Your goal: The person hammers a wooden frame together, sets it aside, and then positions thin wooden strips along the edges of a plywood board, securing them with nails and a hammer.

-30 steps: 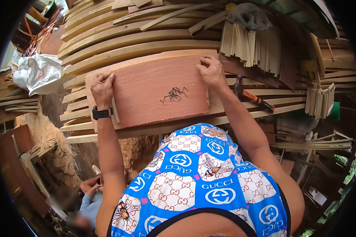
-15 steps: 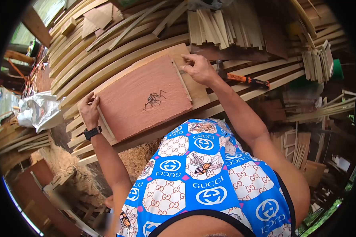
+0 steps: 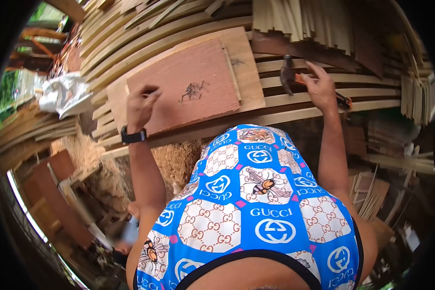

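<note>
A reddish-brown panel (image 3: 179, 67) lies on a larger pale board (image 3: 253, 77), with a thin strip along its right edge. Several dark nails (image 3: 194, 91) are piled near the panel's middle. Over the panel's left part is my left hand (image 3: 141, 104), fingers curled together; whatever they may hold is too small to name. A hammer (image 3: 287, 75) with an orange and black handle rests on the slats to the right. My right hand (image 3: 321, 89) is over its handle, thumb and index finger apart, and it does not grip the handle.
Long wooden slats (image 3: 125, 46) run beneath the boards. Bundled thin strips (image 3: 304, 24) lie at the top, another bundle (image 3: 418, 96) at the right. A white sack (image 3: 65, 94) is at the left, sawdust (image 3: 176, 162) below. Part of another person shows blurred at lower left.
My right hand has left the board's upper right corner and moved right to the hammer. My left hand has come off the left edge and moved inward over the panel. The view has shifted.
</note>
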`<act>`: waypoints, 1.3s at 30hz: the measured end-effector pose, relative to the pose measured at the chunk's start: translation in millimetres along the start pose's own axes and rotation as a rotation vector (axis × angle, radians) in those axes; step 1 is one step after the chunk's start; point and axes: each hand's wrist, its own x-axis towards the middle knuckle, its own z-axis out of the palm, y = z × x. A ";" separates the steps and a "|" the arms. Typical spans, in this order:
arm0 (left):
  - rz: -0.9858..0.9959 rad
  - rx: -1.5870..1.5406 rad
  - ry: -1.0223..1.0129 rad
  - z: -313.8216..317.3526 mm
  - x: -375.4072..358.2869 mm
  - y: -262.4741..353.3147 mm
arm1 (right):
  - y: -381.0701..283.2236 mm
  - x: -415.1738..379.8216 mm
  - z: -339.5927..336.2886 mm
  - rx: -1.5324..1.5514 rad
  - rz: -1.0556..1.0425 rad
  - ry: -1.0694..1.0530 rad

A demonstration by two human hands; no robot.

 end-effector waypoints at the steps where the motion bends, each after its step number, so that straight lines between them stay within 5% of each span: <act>1: -0.031 -0.027 -0.108 10.9 -5.1 21.1 | 9.8 -3.4 -7.2 -0.068 0.014 -0.017; 12: -0.069 -0.010 0.061 36.3 -25.3 8.5 | 19.4 -25.5 -13.0 -0.577 0.023 -0.123; 23: 0.102 0.226 0.313 64.1 -32.6 -1.9 | 31.2 -3.6 -9.5 -0.538 0.077 -0.211; 26: -0.091 -0.039 0.362 56.3 -34.6 -10.3 | 39.0 -0.4 -12.8 -0.517 0.021 -0.246; 29: -0.282 -0.654 0.412 46.3 -35.7 -19.4 | 22.3 -0.3 -11.8 -0.591 -0.020 -0.271; 39: -0.388 -1.008 0.472 33.7 -31.3 -34.4 | -27.1 -12.7 -5.4 -0.494 0.109 -0.263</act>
